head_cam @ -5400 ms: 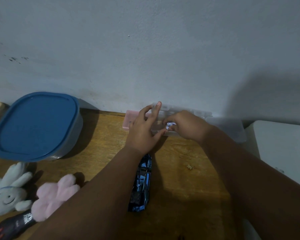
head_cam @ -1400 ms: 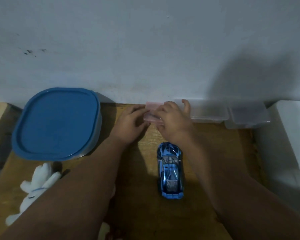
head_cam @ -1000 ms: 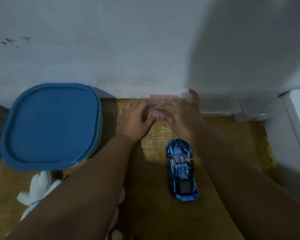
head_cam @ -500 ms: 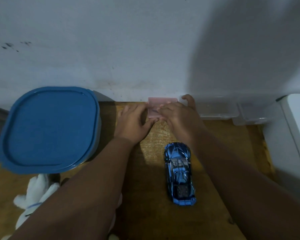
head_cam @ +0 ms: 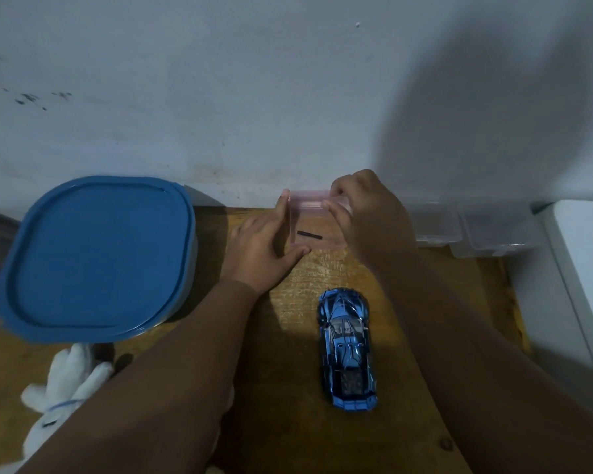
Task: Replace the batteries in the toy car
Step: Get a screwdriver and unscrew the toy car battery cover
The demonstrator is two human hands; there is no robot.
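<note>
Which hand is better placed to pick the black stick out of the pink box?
Probably the right hand: it lifts the lid over the black stick, while the left hand braces the pink box.

Both bare forearms reach forward side by side. The left hand (head_cam: 261, 248) lies low, fingers extended, thumb spread to the right. The right hand (head_cam: 368, 218) is raised slightly higher, its fingers (head_cam: 336, 200) curled in a pinch.

Head view, probably steeply downward
</note>
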